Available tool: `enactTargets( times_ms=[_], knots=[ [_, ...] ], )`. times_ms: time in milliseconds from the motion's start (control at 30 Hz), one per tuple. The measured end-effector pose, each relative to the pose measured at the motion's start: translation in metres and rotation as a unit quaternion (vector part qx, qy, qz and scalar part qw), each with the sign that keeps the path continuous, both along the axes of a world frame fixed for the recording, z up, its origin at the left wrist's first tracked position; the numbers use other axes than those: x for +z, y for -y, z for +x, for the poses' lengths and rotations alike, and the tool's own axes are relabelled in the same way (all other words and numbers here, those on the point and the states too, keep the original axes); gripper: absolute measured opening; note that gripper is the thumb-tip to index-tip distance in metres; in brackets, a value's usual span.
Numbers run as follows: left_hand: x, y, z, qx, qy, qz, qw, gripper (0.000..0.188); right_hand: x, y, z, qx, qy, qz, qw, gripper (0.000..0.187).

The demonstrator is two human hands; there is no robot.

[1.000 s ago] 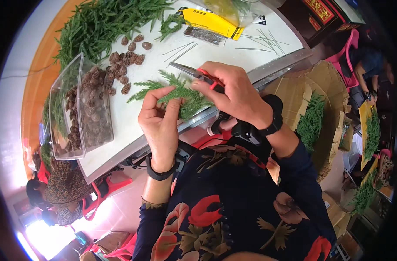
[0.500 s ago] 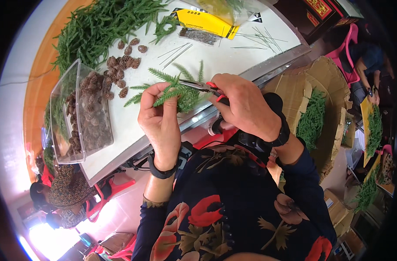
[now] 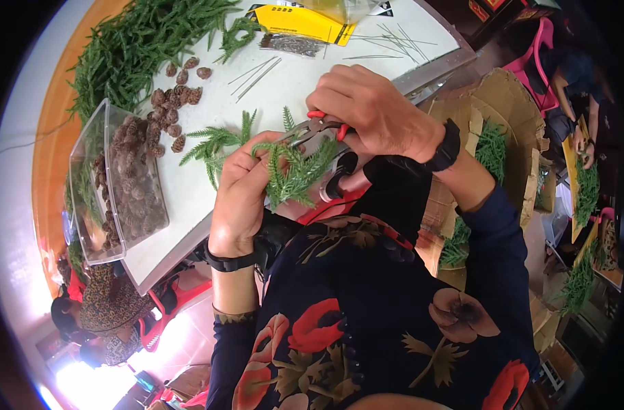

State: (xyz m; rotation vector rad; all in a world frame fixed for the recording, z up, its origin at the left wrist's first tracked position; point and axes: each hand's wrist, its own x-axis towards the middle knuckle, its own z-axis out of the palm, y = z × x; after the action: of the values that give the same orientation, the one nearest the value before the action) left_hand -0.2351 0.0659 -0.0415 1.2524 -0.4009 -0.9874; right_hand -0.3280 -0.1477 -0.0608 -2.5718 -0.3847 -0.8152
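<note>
"Green, that stuff in your fingers. How are your hands set?"

"My left hand [image 3: 240, 188] comes up from below, fingers curled. My right hand [image 3: 377, 113] slants in from the right, its back upward, knuckles bent."

"And the grip?"

"With the left I pinch a green sprig [image 3: 299, 176] between thumb and fingers. My right fingers are folded around the red handles of the pliers [image 3: 316, 126], whose nose points into the greenery by my left fingertips. Whether the jaws bite on anything, I can't tell."

"So where's the sprig?"

"Held up at the near edge of the table [image 3: 271, 102], partly out past it. Pine cones [image 3: 165, 113] lie toward the table's left edge, beside a clear bin [image 3: 117, 249]; a yellow card [image 3: 301, 20] lies toward the far edge."
</note>
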Motion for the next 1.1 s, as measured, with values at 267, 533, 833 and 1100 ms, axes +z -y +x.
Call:
enactTargets(
  times_ms=[267, 533, 833, 1100],
  knots=[
    [-0.009, 0.002, 0.009, -0.084, -0.043, -0.019, 0.995, 0.026, -0.004, 0.003, 0.009, 0.092, 0.027, 0.017, 0.995, 0.027],
    [-0.019, 0.009, 0.007, -0.071, 0.005, -0.022, 0.997, 0.029, -0.009, 0.001, 0.001, 0.055, 0.028, 0.047, 0.997, 0.032],
    [-0.012, 0.019, 0.001, -0.091, -0.100, -0.058, 0.989, 0.023, -0.012, 0.008, -0.004, 0.065, 0.024, 0.043, 0.997, 0.032],
    [-0.017, 0.035, -0.024, 0.078, 0.396, 0.093, 0.910, 0.008, -0.019, -0.004, -0.022, -0.062, -0.089, 0.145, 0.984, 0.032]
  ],
)
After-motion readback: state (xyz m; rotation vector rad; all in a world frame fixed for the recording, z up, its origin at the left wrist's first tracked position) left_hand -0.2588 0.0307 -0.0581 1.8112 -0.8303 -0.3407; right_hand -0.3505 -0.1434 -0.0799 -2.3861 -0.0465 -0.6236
